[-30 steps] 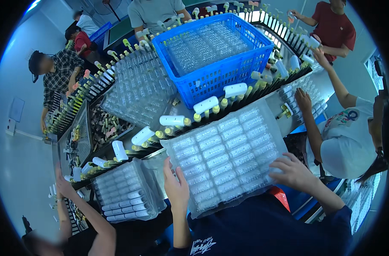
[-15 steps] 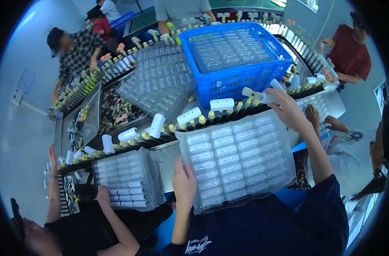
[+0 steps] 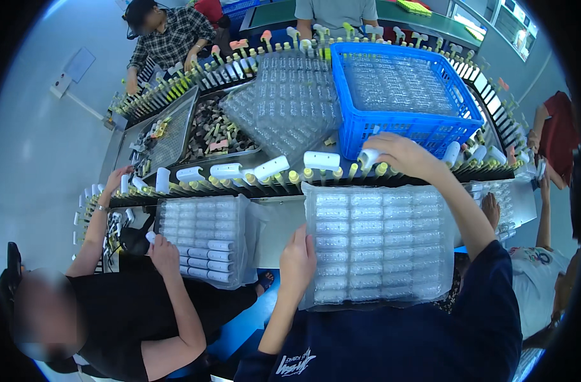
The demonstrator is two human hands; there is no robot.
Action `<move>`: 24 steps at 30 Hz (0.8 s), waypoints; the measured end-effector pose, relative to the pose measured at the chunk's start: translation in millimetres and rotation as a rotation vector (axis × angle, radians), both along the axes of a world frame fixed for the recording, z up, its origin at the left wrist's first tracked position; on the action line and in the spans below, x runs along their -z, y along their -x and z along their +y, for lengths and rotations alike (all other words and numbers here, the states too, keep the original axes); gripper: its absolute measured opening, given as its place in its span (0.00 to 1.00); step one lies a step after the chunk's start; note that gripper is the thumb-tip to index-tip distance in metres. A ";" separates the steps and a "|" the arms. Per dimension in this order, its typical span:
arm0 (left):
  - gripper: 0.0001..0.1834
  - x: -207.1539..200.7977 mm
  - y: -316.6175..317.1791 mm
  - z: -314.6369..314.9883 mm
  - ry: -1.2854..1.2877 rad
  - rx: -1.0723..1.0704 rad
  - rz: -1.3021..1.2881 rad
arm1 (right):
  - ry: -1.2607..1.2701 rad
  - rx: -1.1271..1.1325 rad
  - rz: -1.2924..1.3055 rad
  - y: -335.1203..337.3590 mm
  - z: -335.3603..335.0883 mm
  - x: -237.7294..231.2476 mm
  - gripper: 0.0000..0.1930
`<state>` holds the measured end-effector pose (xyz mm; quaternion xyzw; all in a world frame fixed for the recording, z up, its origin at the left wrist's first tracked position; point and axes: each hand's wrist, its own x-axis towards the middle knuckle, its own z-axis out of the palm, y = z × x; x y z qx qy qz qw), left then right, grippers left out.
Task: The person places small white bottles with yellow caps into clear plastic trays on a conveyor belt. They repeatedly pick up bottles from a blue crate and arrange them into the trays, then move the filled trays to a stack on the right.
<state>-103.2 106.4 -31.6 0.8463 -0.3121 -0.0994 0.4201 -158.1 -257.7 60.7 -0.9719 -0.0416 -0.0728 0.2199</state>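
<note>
A clear plastic blister tray [image 3: 383, 254] with rows of long moulded pockets lies in front of me, seemingly on top of others. My left hand [image 3: 298, 258] grips its left edge, thumb at the rim. Beyond the tray's far edge, my right hand [image 3: 402, 154] has its fingers closed around a white curved plastic shell [image 3: 369, 157] at the row of yellow-tipped pegs [image 3: 381, 170]. The fingertips are partly hidden by the hand. More white shells sit on neighbouring pegs, one lying sideways [image 3: 322, 160] just left of my right hand.
A blue crate [image 3: 408, 130] of clear trays stands behind the pegs, beside loose stacked trays [image 3: 297, 95] and a metal tray of small parts [image 3: 217, 130]. At left a co-worker's hand [image 3: 165, 254] works over a part-filled tray [image 3: 198, 219]. Other people stand around the line.
The view has swung, so things sit further right or lower. My right hand has shifted left along the pegs relative to the tray. My left hand stays at the tray's edge.
</note>
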 end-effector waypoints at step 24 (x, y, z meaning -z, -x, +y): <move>0.06 -62.4 29.5 15.7 0.313 -0.172 -0.106 | -0.030 0.995 -0.242 222.6 27.6 -13.1 0.38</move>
